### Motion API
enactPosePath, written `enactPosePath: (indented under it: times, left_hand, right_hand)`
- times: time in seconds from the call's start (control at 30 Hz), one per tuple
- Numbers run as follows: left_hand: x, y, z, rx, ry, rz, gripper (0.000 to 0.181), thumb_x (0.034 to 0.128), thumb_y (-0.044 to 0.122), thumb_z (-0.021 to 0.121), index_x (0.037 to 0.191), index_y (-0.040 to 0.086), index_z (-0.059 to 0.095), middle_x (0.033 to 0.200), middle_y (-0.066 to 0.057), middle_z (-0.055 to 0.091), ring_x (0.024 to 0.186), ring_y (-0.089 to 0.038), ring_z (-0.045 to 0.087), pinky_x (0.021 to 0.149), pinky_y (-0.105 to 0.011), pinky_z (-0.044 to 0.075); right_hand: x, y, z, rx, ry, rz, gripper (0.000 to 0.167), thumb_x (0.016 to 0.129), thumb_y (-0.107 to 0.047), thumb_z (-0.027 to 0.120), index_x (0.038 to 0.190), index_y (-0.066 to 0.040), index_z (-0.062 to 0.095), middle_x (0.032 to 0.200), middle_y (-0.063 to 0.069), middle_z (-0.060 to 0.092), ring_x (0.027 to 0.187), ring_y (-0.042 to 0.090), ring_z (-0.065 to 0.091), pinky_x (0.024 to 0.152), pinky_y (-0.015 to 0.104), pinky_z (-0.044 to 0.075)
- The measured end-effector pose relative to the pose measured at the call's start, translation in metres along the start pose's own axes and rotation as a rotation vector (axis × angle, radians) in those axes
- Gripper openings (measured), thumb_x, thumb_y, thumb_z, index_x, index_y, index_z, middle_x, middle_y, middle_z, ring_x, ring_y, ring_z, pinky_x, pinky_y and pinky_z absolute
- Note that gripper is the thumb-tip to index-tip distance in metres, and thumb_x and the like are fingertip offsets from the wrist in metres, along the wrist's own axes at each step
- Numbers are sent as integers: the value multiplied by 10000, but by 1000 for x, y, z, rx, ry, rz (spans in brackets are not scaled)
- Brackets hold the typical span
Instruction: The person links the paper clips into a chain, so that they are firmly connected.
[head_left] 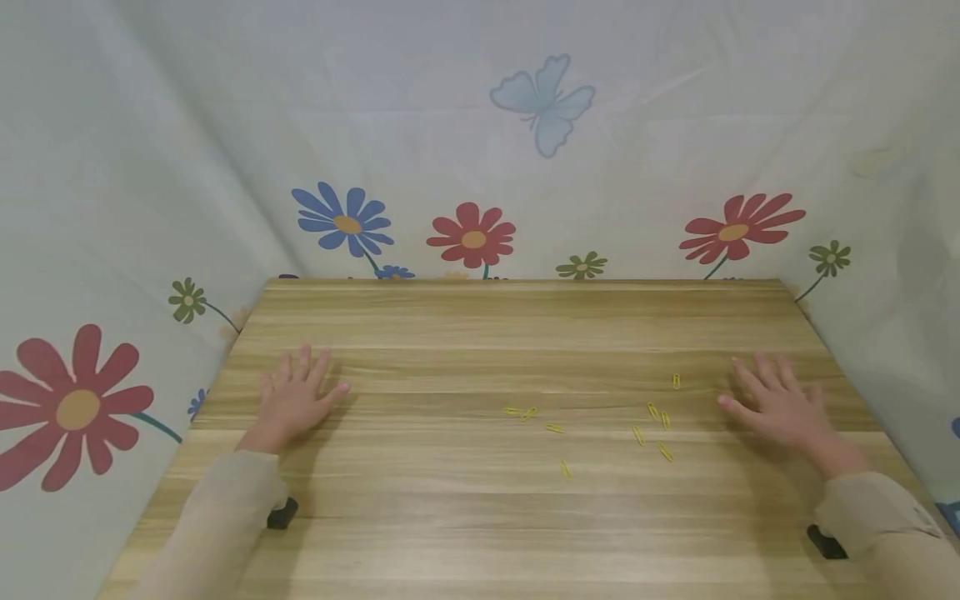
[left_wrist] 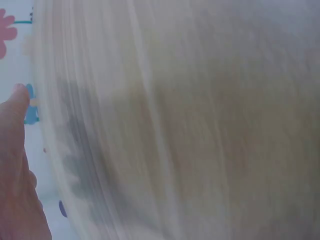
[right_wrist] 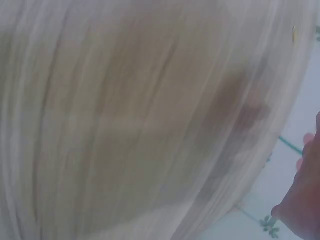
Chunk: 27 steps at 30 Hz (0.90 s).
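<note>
Several yellow paper clips lie scattered on the wooden tabletop. One loose cluster, with a paper clip (head_left: 554, 428), is near the middle, and another, with a paper clip (head_left: 666, 452), is further right. My left hand (head_left: 295, 402) is over the left side of the table, fingers spread and straight, holding nothing. Over the right side my right hand (head_left: 783, 412) is likewise spread; a single paper clip (head_left: 677, 381) lies to its left. In the wrist views, the left hand (left_wrist: 17, 170) and right hand (right_wrist: 305, 195) show only at the frame edges, with shadows on the wood.
The wooden table (head_left: 420, 517) meets a pale cloth (head_left: 420, 108) printed with flowers and a butterfly at the back and sides. Beneath each sleeved forearm, a small black object (head_left: 282, 513) shows at the cuff.
</note>
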<state>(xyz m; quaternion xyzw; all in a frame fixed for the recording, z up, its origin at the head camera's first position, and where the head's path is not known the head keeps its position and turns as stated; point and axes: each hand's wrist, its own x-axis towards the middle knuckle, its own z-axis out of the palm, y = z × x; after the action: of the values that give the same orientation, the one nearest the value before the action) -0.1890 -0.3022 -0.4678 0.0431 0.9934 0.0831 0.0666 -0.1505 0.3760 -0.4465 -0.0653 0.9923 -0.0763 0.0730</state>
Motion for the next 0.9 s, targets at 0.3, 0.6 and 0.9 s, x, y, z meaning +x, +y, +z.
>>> enactPosePath:
  times: [0.3, 0.6, 0.9]
  left_hand:
    - [7, 30, 3, -6, 68, 96, 746, 851, 593, 365, 1420, 159, 152, 1472, -184, 66, 1318, -442, 15, 958, -675, 31]
    - [10, 63, -1, 7, 91, 199, 722, 847, 591, 382, 1411, 177, 203, 1471, -168, 108, 1339, -393, 35, 986, -646, -2]
    - [12, 111, 2, -14, 165, 356, 563, 851, 465, 497, 1306, 141, 425, 1431, -142, 265, 1322, -359, 181, 1006, -607, 126]
  right_hand:
    - [12, -36, -3, 33, 86, -119, 801, 823, -532, 494, 1421, -140, 133, 1436, 261, 119, 1288, 471, 102, 840, 732, 165]
    - [19, -69, -2, 85, 168, -243, 717, 794, -435, 599, 1355, -85, 321, 1403, 251, 246, 1209, 484, 296, 842, 647, 309]
    - [27, -109, 1, 188, 168, -322, 554, 821, -309, 610, 1289, -73, 429, 1335, 230, 375, 1138, 433, 426, 840, 560, 387]
